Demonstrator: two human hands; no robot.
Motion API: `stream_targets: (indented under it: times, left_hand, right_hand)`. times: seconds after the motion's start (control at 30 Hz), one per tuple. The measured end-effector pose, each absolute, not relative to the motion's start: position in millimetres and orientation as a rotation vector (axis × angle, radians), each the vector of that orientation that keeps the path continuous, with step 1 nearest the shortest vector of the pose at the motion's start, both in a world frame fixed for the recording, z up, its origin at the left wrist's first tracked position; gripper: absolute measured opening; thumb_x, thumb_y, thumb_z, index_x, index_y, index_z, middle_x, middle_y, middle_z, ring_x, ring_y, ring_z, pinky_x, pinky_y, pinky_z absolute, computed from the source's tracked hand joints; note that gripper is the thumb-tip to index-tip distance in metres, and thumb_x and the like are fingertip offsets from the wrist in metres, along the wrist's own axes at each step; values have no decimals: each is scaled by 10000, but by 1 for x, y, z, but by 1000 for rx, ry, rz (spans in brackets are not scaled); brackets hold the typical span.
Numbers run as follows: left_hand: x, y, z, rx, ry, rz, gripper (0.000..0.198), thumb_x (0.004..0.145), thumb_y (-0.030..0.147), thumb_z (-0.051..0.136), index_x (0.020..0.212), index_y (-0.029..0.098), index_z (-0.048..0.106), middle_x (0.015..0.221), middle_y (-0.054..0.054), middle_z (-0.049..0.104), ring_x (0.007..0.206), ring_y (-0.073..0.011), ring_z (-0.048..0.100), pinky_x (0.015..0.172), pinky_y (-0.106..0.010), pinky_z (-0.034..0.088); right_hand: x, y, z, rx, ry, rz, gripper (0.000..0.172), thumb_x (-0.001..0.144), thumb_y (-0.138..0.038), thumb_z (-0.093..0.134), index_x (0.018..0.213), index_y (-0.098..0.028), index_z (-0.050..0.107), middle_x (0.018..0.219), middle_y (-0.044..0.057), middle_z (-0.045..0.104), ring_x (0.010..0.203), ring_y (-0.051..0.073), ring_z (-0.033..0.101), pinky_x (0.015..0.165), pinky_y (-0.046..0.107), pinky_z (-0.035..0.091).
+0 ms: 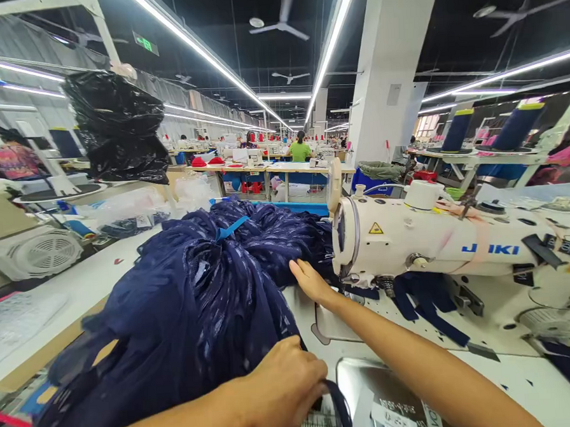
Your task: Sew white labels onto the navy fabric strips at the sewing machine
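A large heap of navy fabric [175, 302] is bunched on the table, with gathered folds and a bright blue strip [232, 228] across its top. My left hand [287, 382] is closed on the navy fabric at the heap's near right edge. From beneath its fingers a narrow dark strip [341, 405] curls out to the right. Farther forward, my right hand [312, 282] rests against the heap's right side, fingers stretched out and partly hidden. Just right of it stands the head of a white sewing machine [420, 232]; its needle area is mostly hidden.
Navy scraps [428, 301] lie under the machine arm. A shiny metal plate [355, 375] with labels is at the near edge. Left are papers [23, 323] and a black plastic bag [118, 126] on a stand. Thread cones [457, 131] stand right; people work at tables behind.
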State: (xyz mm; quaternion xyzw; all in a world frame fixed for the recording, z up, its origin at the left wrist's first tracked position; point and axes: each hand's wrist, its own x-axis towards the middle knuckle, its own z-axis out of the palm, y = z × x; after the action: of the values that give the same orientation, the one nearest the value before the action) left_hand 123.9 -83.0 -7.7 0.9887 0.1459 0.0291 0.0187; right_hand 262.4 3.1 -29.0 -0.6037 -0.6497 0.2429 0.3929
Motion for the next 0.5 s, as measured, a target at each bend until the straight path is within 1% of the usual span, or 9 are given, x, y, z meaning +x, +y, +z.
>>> stream_targets:
  times: [0.07, 0.17, 0.2, 0.23, 0.27, 0.33, 0.4, 0.43, 0.5]
  left_hand:
    - [137, -72, -21, 3018, 590, 203, 154, 782, 160, 487, 629, 170, 500, 611, 22, 603, 546, -115, 539, 589, -246, 381]
    - [157, -43, -37, 3025, 642, 416, 168, 803, 170, 454, 664, 170, 547, 663, -7, 629, 609, -144, 554, 609, -264, 391]
    - [162, -34, -41, 3034, 616, 504, 179, 810, 161, 429, 694, 171, 565, 699, -17, 642, 634, -152, 559, 626, -275, 397]
    - [166, -24, -43, 3046, 557, 582, 189, 818, 156, 402, 763, 175, 582, 749, -24, 654, 663, -159, 563, 642, -284, 403]
    - [169, -16, -45, 3066, 485, 638, 212, 827, 164, 376, 815, 173, 588, 784, -34, 658, 680, -164, 562, 652, -293, 408]
    - [171, -5, -49, 3119, 381, 686, 260, 846, 212, 337, 796, 175, 589, 759, -37, 647, 640, -164, 545, 638, -302, 408]
    - [171, -3, -52, 3173, 310, 703, 284, 852, 249, 325, 755, 183, 584, 705, -31, 620, 593, -164, 523, 614, -312, 399]
    - [169, -7, -52, 3200, 260, 704, 282, 850, 240, 325, 751, 188, 583, 701, -30, 610, 595, -165, 525, 612, -315, 395]
    - [166, -19, -49, 3241, 162, 717, 289, 837, 176, 313, 757, 197, 590, 713, -35, 603, 613, -168, 538, 624, -327, 389]
  right_hand:
    - [264, 6, -24, -1557, -1631, 622, 347, 894, -310, 276, 924, -104, 555, 937, 115, 565, 932, 212, 508, 841, 371, 369]
    - [274, -6, -19, -1581, -1623, 663, 301, 885, -326, 333, 918, -156, 579, 935, 58, 601, 929, 181, 529, 839, 326, 386]
    - [280, -14, -17, -1591, -1609, 676, 283, 876, -336, 361, 951, -172, 579, 980, 43, 601, 975, 170, 519, 865, 307, 376]
    - [286, -25, -15, -1585, -1606, 698, 281, 866, -345, 386, 1001, -182, 571, 1047, 34, 587, 1033, 162, 498, 900, 293, 357]
    - [294, -38, -13, -1542, -1635, 749, 307, 863, -342, 392, 1060, -166, 550, 1121, 45, 557, 1095, 162, 462, 939, 293, 326]
    - [311, -70, -7, -1470, -1653, 798, 335, 855, -330, 404, 1108, -149, 529, 1180, 56, 525, 1142, 162, 428, 973, 294, 297]
    - [330, -106, -3, -1419, -1608, 848, 321, 844, -293, 420, 1105, -143, 529, 1167, 66, 534, 1099, 162, 472, 938, 296, 344]
    - [338, -125, -2, -1389, -1556, 858, 309, 838, -274, 427, 1092, -133, 531, 1141, 77, 548, 1068, 159, 497, 905, 292, 377]
    - [355, -161, -2, -1422, -1491, 768, 228, 811, -240, 467, 985, -142, 576, 1022, 63, 597, 957, 153, 552, 839, 290, 420]
